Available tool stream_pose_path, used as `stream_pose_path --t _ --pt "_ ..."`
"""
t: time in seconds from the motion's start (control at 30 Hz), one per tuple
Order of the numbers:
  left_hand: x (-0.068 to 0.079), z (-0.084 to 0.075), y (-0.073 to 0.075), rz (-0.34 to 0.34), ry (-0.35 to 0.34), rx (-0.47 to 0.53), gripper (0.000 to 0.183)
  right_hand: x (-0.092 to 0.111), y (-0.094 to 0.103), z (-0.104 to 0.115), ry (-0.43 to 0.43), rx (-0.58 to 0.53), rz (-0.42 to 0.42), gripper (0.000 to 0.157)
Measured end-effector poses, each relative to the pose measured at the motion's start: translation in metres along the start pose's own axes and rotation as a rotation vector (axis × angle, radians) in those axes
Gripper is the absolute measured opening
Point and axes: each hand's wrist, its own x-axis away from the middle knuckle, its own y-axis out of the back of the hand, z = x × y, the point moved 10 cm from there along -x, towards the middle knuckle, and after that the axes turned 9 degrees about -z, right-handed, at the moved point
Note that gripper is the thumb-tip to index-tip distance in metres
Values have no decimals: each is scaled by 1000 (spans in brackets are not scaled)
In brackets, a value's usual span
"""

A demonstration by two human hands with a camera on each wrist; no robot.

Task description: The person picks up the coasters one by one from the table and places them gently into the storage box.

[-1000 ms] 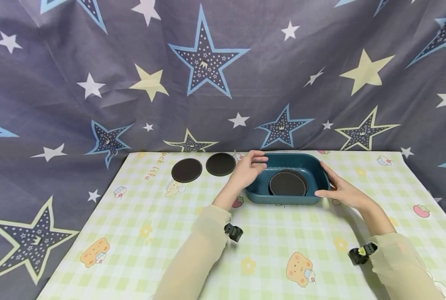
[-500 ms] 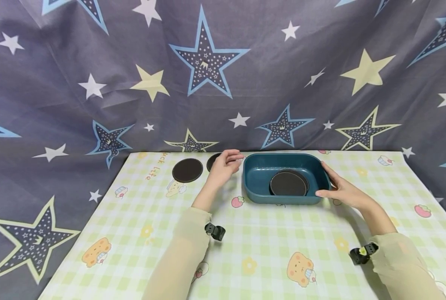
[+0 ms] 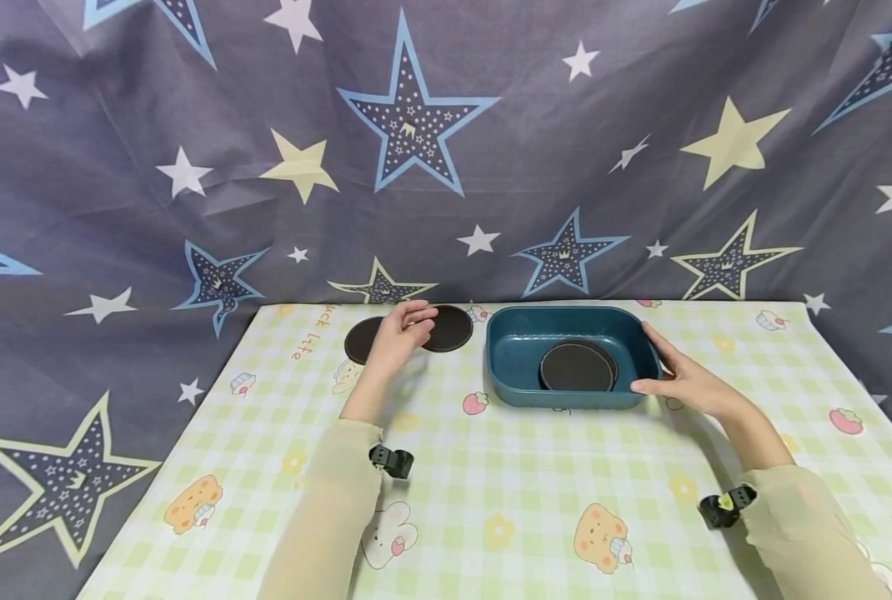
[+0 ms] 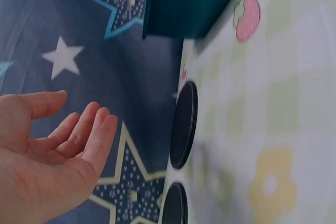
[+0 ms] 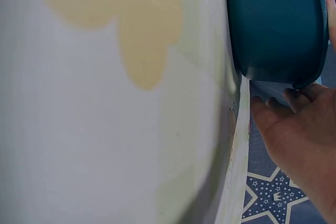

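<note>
My left hand hovers over the far left of the table, fingers loosely bent and holding nothing. Beneath it, partly covered in the head view, lies one round black coaster; a second coaster is just to its right. Both lie flat in the left wrist view. A teal rectangular dish stands right of them, with a low stack of black coasters inside. My right hand grips the dish's right end, thumb at the near rim and fingers round the end wall.
A green-and-white checked tablecloth with printed cartoons covers the table. Directly behind its far edge hangs a dark grey curtain with stars. A black band with a small device sits on the left wrist, another device on the right.
My left hand has moved left, from the dish's left end across to over the loose coasters. The right hand and the dish have stayed in place.
</note>
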Motion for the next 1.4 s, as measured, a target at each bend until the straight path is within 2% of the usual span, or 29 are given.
stream_pose_path --t 0.3,0.73,1.1,1.4 --pt "-7 12 41 -69 17 -22 44 -1 0 -2 -2 8 0 100" --pt "-14 27 89 -161 52 -33 45 0 0 0 4 -11 3 99" --pt "-22 41 112 -241 24 -83 44 0 0 0 -11 -5 7 100" --pt "-25 52 119 -274 31 -64 45 0 1 0 -9 -24 2 101"
